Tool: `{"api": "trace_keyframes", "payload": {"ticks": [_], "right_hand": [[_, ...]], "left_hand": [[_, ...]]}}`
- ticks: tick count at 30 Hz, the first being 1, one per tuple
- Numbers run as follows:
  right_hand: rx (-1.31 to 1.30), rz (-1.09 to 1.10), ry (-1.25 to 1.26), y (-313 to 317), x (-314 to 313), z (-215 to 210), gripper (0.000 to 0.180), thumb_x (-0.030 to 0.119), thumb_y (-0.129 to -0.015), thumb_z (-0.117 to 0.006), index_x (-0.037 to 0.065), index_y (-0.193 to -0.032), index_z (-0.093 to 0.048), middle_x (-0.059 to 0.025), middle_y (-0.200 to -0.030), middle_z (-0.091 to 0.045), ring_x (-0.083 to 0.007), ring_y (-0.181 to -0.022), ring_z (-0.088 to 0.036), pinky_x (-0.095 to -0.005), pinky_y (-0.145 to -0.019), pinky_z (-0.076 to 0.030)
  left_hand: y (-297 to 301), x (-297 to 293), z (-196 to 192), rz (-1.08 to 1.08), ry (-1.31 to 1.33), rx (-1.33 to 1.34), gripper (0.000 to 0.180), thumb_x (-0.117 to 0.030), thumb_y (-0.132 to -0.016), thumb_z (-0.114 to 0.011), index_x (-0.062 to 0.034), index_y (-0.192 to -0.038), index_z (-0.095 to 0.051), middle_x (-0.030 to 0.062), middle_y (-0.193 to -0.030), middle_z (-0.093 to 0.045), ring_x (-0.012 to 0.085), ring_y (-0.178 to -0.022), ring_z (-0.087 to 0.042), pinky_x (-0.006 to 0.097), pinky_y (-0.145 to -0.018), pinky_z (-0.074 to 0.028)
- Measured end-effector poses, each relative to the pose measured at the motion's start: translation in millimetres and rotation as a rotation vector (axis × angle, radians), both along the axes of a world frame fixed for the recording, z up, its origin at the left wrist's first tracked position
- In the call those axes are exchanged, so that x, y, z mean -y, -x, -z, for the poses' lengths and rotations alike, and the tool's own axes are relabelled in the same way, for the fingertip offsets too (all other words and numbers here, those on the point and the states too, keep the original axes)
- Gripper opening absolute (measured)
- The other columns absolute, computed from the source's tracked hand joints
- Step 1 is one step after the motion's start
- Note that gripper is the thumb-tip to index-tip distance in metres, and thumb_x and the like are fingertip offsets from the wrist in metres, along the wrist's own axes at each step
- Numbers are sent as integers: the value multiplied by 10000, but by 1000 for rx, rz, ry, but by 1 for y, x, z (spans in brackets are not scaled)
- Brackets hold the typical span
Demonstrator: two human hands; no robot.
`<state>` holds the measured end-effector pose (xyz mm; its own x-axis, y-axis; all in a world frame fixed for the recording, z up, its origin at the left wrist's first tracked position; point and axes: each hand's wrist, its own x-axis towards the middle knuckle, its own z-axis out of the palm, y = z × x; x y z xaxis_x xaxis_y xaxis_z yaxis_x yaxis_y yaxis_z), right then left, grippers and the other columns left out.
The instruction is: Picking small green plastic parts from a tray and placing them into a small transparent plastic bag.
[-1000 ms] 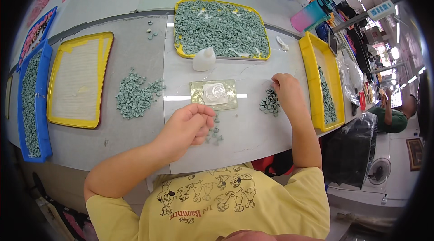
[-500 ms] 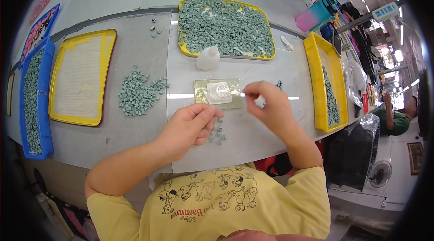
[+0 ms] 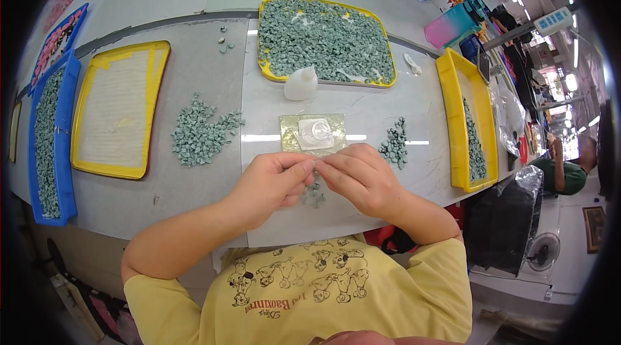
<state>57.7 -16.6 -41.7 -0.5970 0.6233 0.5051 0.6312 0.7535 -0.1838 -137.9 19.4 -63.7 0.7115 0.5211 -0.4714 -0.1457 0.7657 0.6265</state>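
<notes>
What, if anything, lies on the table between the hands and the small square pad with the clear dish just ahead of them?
Nothing visible does. The left hand and right hand meet fingertip to fingertip right at the near edge of the square pad; the small green pieces lie nearer the person, under the hands.

Left hand, right hand meet fingertip to fingertip, fingers pinched.
</notes>
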Motion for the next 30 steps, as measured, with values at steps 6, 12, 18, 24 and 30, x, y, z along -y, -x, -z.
{"api": "trace_keyframes", "payload": {"ticks": [6, 12, 18, 24, 30], "right_hand": [[12, 67, -99, -5, -15, 9, 305, 6, -606, -691, -26, -900, -618, -93, -857, -608, -214, -699, -571, -312, -594, -442], [56, 156, -158, -4, -22, 21, 294, 5, -605, -686, -4, -894, -630, -78, -850, -608, -207, -696, -569, -310, -597, -444], [96, 156, -144, 1, -24, 19, 281, 13, -621, -678, -6, -897, -632, -75, -852, -608, -201, -698, -568, -311, -594, -448], [37, 162, -138, -1, -23, 18, 269, -21, -629, -679, -6, -893, -633, -77, -838, -611, -205, -679, -570, -299, -594, -449], [-438, 313, 295, 10, -14, 13, 165, -82, -716, -654, -15, -864, -632, -86, -840, -620, -164, -693, -581, -243, -615, -454]], "left_hand": [[5, -1, -2, -71, 45, 22, 179, -66, -912, -443, 12, -1044, -536, 20, -823, -489, 59, -569, -337, 194, -472, -288], [12, -4, -1, -102, -15, -18, 174, -56, -904, -459, -1, -1055, -526, 22, -838, -501, 54, -565, -332, 188, -469, -283], [15, -8, 3, -113, -1, -1, 223, -71, -908, -478, -8, -1112, -544, 12, -838, -506, 42, -564, -346, 180, -466, -281], [13, -6, 3, -190, -51, 10, 199, -84, -906, -500, 0, -1080, -551, 40, -858, -532, 43, -555, -352, 182, -470, -287], [16, -6, 7, -196, -40, 18, 183, -97, -896, -536, 3, -1048, -552, 78, -889, -560, 44, -545, -348, 184, -472, -293]]}}
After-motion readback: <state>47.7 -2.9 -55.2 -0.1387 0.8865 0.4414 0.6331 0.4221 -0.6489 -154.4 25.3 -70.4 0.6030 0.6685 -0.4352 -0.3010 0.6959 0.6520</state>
